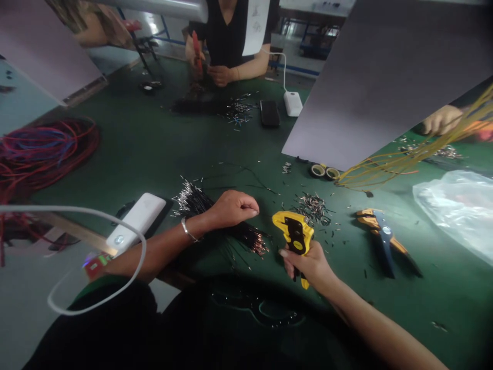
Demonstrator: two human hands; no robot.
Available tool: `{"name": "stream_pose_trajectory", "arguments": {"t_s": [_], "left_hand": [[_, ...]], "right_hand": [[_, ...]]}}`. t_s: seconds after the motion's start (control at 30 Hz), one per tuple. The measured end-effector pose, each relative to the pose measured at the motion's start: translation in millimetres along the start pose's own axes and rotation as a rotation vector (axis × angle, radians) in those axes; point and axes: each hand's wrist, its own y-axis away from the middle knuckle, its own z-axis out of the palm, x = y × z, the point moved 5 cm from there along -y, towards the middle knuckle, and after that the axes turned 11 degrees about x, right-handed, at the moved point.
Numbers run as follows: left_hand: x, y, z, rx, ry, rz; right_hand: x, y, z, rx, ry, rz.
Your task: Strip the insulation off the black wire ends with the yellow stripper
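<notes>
The right hand [314, 264] grips a wire stripper [296, 237], bright yellow with black inset plates and a round yellow disc, just beside a heap of dark clippings [314, 208]. The left hand [233, 208] curls over a black wire bundle [198, 201], silvery at one end, coppery at the other; whether its fingertips pinch a wire, I cannot tell.

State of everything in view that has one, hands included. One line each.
Right hand: closed around yellow tool
Yellow tool: held up; jaw opening unclear
Left hand: fingers curled to thumb; nothing visibly held
Black wires: loosely bunched
Blue-orange pliers: lying down, handles apart
Red and blue cables: coiled
Plastic bag: crumpled
Dark phone-like slab: lying flat
</notes>
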Motion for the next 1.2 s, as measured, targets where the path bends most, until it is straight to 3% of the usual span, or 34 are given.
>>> {"name": "stream_pose_trajectory", "arguments": {"t_s": [0.13, 0.57, 0.87, 1.2], "left_hand": [[-3, 0, 2.8, -0.027, 0.031, -0.051], [6, 3, -4.0, -0.013, 0.127, -0.087], [2, 0, -4.3, 0.015, 0.107, -0.075], [-9, -5, 4.9, 0.037, 0.114, -0.037]], "right_hand": [[-4, -1, 2, -0.047, 0.029, -0.042], [-33, -3, -7, 0.045, 0.271, -0.216], [-25, -3, -4, 0.017, 0.261, -0.162], [-20, -7, -3, 0.078, 0.234, -0.14]]}}
